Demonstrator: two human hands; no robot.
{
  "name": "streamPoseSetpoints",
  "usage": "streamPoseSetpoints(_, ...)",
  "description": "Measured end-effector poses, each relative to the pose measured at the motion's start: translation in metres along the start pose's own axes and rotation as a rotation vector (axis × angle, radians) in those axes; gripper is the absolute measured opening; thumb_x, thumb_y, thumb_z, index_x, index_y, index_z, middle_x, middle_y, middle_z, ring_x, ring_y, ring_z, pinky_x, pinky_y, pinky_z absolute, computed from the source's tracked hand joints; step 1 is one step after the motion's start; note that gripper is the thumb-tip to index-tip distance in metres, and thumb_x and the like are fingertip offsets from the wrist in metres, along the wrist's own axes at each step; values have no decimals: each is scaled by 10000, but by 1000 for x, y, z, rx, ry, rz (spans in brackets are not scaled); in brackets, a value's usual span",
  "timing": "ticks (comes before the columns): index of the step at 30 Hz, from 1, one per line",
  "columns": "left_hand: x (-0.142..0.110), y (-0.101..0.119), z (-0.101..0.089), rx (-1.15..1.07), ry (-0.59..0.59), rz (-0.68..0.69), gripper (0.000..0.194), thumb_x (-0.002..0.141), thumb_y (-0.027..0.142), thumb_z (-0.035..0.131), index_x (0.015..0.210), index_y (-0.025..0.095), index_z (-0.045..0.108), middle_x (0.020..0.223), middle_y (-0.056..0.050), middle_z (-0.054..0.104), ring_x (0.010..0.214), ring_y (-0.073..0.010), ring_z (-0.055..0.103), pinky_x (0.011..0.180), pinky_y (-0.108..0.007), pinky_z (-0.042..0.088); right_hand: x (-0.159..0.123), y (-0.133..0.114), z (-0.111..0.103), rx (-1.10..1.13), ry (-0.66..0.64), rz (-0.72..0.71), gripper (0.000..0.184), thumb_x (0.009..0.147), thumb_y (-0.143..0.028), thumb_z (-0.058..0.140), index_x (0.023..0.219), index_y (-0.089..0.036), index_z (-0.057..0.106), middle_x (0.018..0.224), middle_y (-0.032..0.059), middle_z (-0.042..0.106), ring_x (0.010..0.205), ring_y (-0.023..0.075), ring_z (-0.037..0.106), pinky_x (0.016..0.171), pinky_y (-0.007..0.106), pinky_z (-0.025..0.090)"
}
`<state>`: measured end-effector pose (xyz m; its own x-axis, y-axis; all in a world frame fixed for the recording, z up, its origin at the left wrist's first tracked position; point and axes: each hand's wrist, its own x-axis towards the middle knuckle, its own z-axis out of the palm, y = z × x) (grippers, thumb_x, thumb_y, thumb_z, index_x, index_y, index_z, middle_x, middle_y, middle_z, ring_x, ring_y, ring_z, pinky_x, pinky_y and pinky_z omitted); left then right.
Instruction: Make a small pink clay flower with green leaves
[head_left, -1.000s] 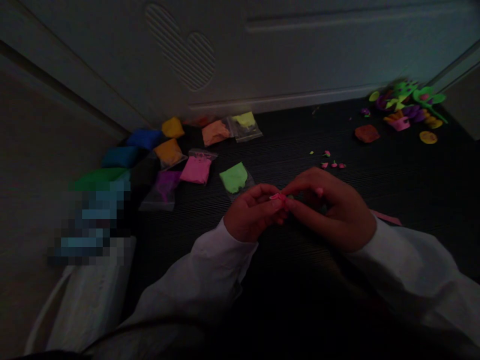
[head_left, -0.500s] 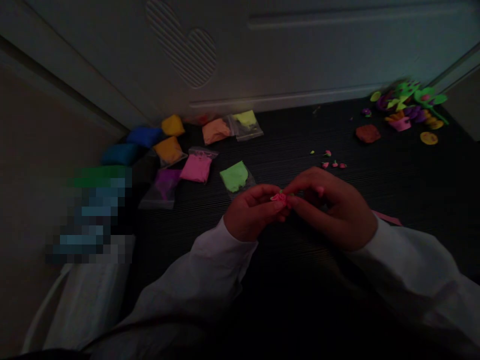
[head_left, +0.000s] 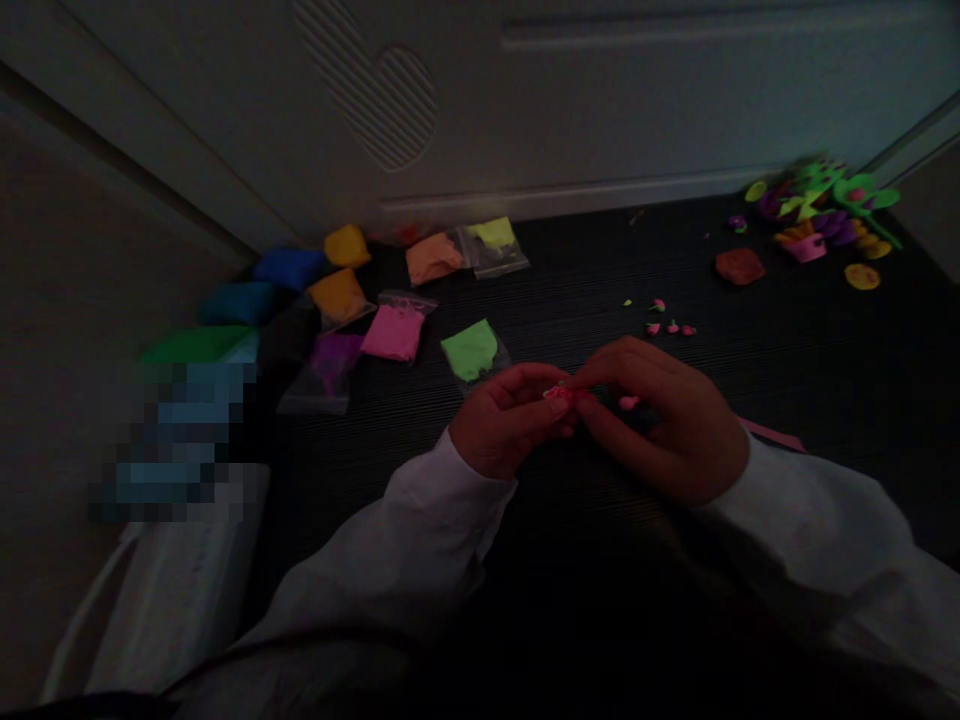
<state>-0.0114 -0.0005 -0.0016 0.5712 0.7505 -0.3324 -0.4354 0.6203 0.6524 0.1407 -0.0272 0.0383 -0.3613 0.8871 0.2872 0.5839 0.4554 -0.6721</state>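
Observation:
Between my fingertips is a small pink clay flower [head_left: 557,393] with bits of green on it. My left hand [head_left: 506,425] pinches it between thumb and fingers from the left. From the right, the thumb and index finger of my right hand [head_left: 671,425] close on its edge, partly hiding it. Under the arch of my right hand shows a small pink clay piece [head_left: 628,403]; whether it lies on the table or is in the palm I cannot tell. Just beyond are several tiny pink clay buds [head_left: 673,327] with green tips.
Bags of coloured clay lie to the left, among them light green [head_left: 471,352], pink [head_left: 395,332] and purple [head_left: 334,362]. A reddish-brown clay lump [head_left: 739,267] and a heap of finished clay flowers [head_left: 832,215] are at the far right. A white panel [head_left: 637,120] stands behind.
My right hand has shifted slightly, its fingertips still at the flower. The pink piece beneath it now shows lower and further left. The view has moved a little.

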Motion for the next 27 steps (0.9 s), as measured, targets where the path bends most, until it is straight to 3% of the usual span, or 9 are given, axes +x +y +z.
streamPoseSetpoints(12, 1, 1, 3, 10, 64, 28, 184, 574, 95, 623, 739, 156, 569, 683, 19, 609, 633, -78, 557, 613, -217, 428, -1, 5, 7, -95, 1, 13, 246, 677, -169, 506, 922, -185, 501, 850, 33, 543, 773, 142, 513, 654, 261, 414)
streamPoseSetpoints(18, -2, 6, 2, -32, 5, -4, 161, 603, 195, 604, 752, 144, 569, 710, -15, 612, 689, -117, 565, 653, -250, 437, 0, 2, 4, -50, 17, 16, 209, 693, -176, 501, 901, -185, 514, 842, 31, 556, 769, 141, 508, 650, 266, 405)
streamPoseSetpoints(27, -2, 9, 1, 76, 49, 142, 81, 583, 164, 621, 654, 142, 588, 638, 11, 582, 628, -91, 542, 603, -227, 428, -1, 0, 3, 86, -1, 91, 212, 708, -226, 524, 914, -179, 509, 829, 35, 554, 714, 131, 504, 576, 255, 394)
